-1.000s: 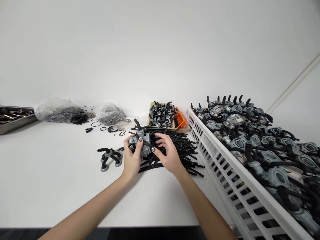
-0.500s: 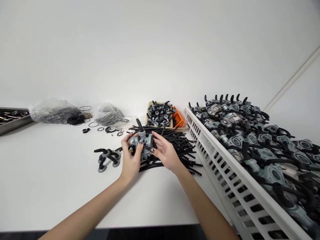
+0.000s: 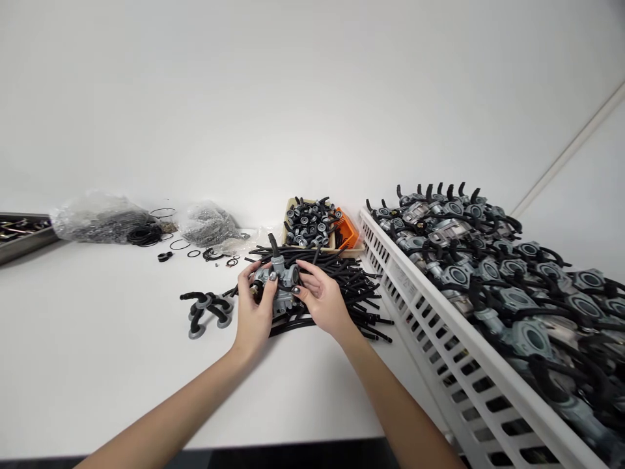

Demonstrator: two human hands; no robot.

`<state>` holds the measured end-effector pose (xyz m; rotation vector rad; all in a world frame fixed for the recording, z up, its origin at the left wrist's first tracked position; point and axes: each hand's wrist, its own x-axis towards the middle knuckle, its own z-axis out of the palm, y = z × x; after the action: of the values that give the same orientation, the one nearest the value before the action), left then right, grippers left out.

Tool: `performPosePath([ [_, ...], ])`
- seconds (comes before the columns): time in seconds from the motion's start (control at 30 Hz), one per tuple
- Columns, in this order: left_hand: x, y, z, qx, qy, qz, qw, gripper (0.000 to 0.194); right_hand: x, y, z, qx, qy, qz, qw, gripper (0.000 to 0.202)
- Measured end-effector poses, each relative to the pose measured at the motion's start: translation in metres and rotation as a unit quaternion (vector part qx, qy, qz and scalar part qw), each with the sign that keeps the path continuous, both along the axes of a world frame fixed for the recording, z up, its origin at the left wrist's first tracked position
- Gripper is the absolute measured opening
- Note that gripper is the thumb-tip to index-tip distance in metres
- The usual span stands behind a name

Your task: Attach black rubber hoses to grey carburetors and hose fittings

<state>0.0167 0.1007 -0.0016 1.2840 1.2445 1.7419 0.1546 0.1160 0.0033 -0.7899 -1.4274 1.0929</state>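
Near the plastic crate [image 3: 439,299], the left hand [image 3: 254,322] clasped a carburetor [image 3: 284,301]; the right hand [image 3: 331,307] pinched its side; likely rigid, weighty, best held by its body.

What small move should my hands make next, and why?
I'd probably pinch the black hose across the metal part with the right hand: its thumb is beside that hose, while the left hand grips the part.

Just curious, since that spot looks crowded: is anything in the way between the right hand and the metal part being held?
Nothing visible: the right hand touches the metal part. The loose black hoses lie behind and below it, not between.
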Motion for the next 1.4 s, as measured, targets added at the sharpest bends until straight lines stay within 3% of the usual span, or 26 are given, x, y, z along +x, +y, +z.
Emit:
performPosePath([
  [0.3,0.000,0.001,0.001,-0.003,-0.006,-0.004,1.000,0.040,0.000,-0.002,0.002,0.006,-0.021,-0.025,0.999,0.051],
  [0.53,-0.001,0.003,0.001,-0.042,-0.057,-0.017,0.997,0.050,-0.001,-0.005,0.004,0.023,-0.034,-0.034,0.999,0.049],
  [0.7,0.000,0.005,0.005,-0.085,-0.174,-0.050,0.980,0.045,0.001,-0.006,0.009,0.040,-0.022,-0.042,0.998,0.038],
  [0.8,0.003,0.003,0.010,-0.126,-0.266,-0.098,0.951,0.041,0.009,-0.003,0.017,0.027,0.077,-0.074,0.994,0.018],
  [0.87,0.006,0.002,0.012,-0.145,-0.306,-0.121,0.933,0.038,0.018,-0.003,0.024,-0.005,0.178,-0.029,0.984,0.016],
  [0.93,0.007,0.000,0.013,-0.159,-0.330,-0.131,0.921,0.036,0.028,-0.005,0.031,-0.026,0.248,0.065,0.966,0.026],
  [1.0,0.008,-0.002,0.013,-0.167,-0.344,-0.139,0.913,0.036,0.036,-0.009,0.037,-0.026,0.276,0.145,0.950,0.035],
  [1.1,0.009,-0.004,0.015,-0.165,-0.346,-0.162,0.909,0.037,0.040,-0.014,0.041,-0.021,0.297,0.210,0.931,0.044],
  [1.2,0.010,-0.006,0.019,-0.156,-0.340,-0.179,0.910,0.035,0.039,-0.015,0.040,-0.020,0.301,0.240,0.923,0.049],
  [1.4,0.014,-0.008,0.024,-0.150,-0.360,-0.190,0.901,0.034,0.036,-0.014,0.036,-0.032,0.274,0.204,0.940,0.056],
])
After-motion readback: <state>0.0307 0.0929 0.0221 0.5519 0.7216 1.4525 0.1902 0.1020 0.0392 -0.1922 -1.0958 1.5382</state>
